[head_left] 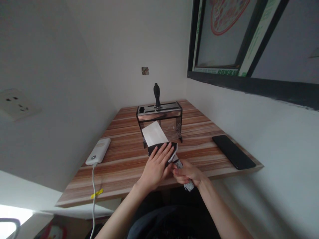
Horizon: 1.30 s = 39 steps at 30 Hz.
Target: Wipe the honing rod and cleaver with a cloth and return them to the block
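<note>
A cleaver [155,133] with a broad pale blade points up and left, in front of the knife block. Black-and-white wrapping [153,148] lies across the lower part of its blade. My left hand [157,166] lies over this wrapping with fingers stretched and close together, gripping the blade through it. Down to the right, my right hand [186,173] has its fingers wrapped round the cleaver's handle, which is covered in crumpled whitish wrapping [188,186]. The clear-sided knife block [159,116] stands behind, a black handle [157,94] rising upright from its top slot.
On the wood-grain table [122,179], a white power bank [99,151] with a cable lies at left. A black phone [233,151] rests near the right edge. Yellow tape [97,193] sits at the front edge by the cable. Walls flank the table; a dark-framed window is at right.
</note>
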Motion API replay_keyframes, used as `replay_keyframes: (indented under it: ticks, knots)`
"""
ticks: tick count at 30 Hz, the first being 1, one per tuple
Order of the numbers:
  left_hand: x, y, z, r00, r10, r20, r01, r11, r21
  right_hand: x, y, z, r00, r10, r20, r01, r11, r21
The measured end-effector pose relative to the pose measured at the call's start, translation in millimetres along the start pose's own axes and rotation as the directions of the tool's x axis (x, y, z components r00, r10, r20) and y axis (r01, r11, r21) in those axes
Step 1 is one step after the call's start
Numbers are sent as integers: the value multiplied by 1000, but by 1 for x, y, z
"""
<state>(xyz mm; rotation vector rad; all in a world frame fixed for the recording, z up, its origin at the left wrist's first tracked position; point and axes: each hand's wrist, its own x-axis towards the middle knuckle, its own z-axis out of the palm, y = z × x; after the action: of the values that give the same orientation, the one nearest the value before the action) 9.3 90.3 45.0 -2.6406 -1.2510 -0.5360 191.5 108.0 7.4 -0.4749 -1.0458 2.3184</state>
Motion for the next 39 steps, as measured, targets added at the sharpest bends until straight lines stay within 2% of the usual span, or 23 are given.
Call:
replay_keyframes:
  ticks: [4, 9, 13, 19, 23, 27, 35, 39]
  knots:
    - [7, -4, -5, 1000, -12, -10, 13, 1000, 12, -1, -1, 2, 1000, -2, -16, 2, 1000, 19]
    - [2, 8, -2, 999, -34, -21, 34, 999, 23, -1, -1, 3, 999, -4, -33, 4, 1000, -6]
    - [-12, 12, -2, 1000, 12, 22, -12, 1000, 7, -1, 0, 2, 1000, -17, -2, 16, 999, -47]
    - [-20, 0, -13, 996, 52, 70, -56, 997, 56, -1, 0, 2, 998, 23, 66, -24, 1000, 10]
    - [-15, -9, -14, 999, 28, 18, -30, 993, 116, -3, -1, 3, 994, 28, 108, -30, 999, 16]
    - [-4, -20, -16, 997, -17, -75, 27, 990, 136, -4, -1, 4, 995, 38, 97, -38, 999, -1]
    - [19, -51, -36, 979, -101, -174, 128, 980, 151, -6, -1, 5, 995, 47, 87, -41, 996, -76]
    - [27, -57, -42, 965, -142, -219, 177, 972, 152, -7, -1, 6, 995, 52, 86, -44, 995, -92]
